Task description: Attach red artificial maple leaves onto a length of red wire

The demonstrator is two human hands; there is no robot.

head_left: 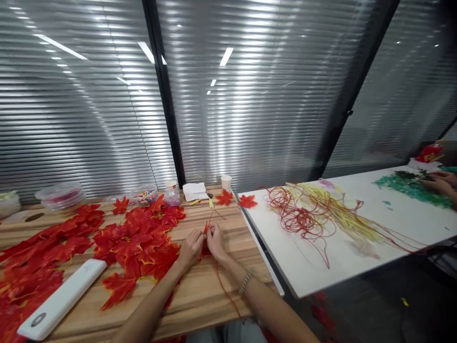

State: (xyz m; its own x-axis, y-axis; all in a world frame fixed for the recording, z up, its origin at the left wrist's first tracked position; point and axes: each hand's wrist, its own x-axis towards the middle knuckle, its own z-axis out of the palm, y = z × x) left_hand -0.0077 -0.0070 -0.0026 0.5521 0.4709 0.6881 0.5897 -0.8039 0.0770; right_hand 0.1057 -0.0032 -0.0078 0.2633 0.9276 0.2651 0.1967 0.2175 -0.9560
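Note:
My left hand (192, 247) and my right hand (215, 239) meet above the wooden table, fingers closed in pinches. Between them is a red artificial maple leaf (205, 249), partly hidden by my fingers. A thin red cord (224, 287) runs from my right hand down toward the table's front edge, and a loose end curls up beyond my fingertips. Exactly how cord and leaf meet is hidden. To the left of my hands lies a pile of red maple leaves (137, 238) with yellow edges.
A long white device (64, 297) lies at left. Along the back stand plastic tubs (60, 195), a container of coloured beads (144, 195) and a paper cup (226, 183). On the white table (285, 267) are tangled red cord (298, 216) and yellow strands (342, 219). Another person's hands (441, 183) handle green pieces.

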